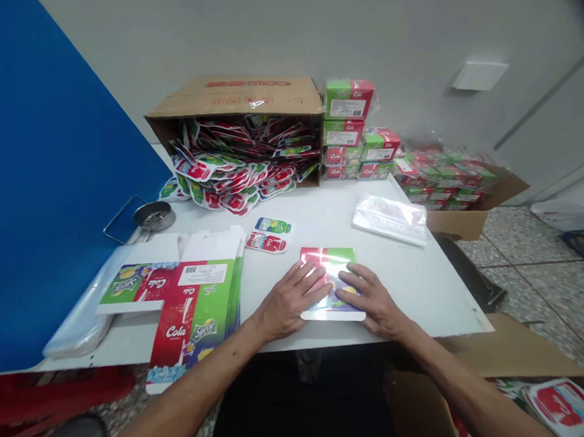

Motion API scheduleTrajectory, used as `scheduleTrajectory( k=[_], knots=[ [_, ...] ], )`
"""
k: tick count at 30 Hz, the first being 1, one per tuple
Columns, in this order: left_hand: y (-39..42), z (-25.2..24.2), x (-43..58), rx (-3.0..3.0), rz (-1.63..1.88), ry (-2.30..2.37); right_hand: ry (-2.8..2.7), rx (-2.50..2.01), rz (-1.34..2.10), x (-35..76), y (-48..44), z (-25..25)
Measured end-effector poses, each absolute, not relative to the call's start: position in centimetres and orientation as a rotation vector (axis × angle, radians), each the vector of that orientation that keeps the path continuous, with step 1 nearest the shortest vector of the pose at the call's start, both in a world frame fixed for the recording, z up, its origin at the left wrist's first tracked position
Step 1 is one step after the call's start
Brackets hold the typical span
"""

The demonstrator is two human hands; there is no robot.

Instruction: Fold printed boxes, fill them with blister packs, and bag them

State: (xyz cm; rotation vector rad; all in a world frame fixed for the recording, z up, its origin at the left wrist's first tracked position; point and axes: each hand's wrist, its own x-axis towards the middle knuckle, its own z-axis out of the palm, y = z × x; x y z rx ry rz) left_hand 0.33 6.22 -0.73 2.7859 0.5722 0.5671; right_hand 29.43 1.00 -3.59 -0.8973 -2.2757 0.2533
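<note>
A small red and green printed packet [329,261] in a shiny wrapper lies near the front edge of the white table [423,283]. My left hand [290,301] rests flat on its left side, fingers stretched out. My right hand [372,300] lies flat on its right side, fingers spread and pressing down. Neither hand grips anything. Just beyond the packet lie two small bottle-shaped packs, one green [273,225] and one red [266,242].
A stack of flat Cola and Sprite cartons [193,308] lies at the left, overhanging the edge. A cardboard box [237,101] on its side spills several packs. Finished boxes [350,127] stand stacked behind. Clear bags [390,218] lie at the right. A metal bowl [153,216] sits by the blue wall.
</note>
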Motion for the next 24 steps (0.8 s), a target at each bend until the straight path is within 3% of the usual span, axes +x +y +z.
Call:
scheduleTrajectory(
  k=[11, 24],
  knots=[
    [6.2, -1.9, 0.4, 2.490, 0.787, 0.484, -2.202, -0.866, 0.321, 29.2, 0.1, -3.8],
    [6.2, -1.2, 0.3, 2.458, 0.699, 0.540, -2.096, -0.953, 0.218, 28.1, -0.3, -4.4]
  ],
)
